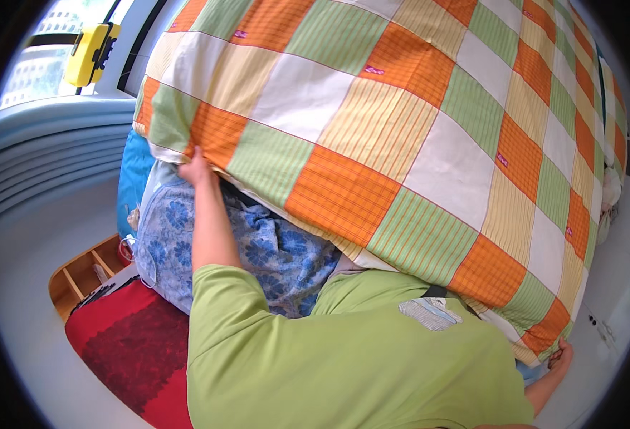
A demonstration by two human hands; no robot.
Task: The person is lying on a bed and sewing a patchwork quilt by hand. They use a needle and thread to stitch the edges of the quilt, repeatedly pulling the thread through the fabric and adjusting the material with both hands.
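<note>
A large quilt (341,204) with orange, green, white and yellow checks spreads over the bed in front of me. My left hand (195,167) grips its near edge at the left, fingers partly hidden by the cloth. At the far right, my right hand (560,355) is closed around the quilt's near corner. Under the lifted-looking edge, between my arms, lies a blue floral cloth (178,244) with a rumpled surface. A face mask (146,263) hangs at that cloth's left side.
A wooden compartment tray (73,279) and a red fringed cloth (132,343) are at the lower left. Blue fabric (134,166) shows beside the bed. A yellow device (92,55) is fixed at the window, above a pale ridged panel (57,153).
</note>
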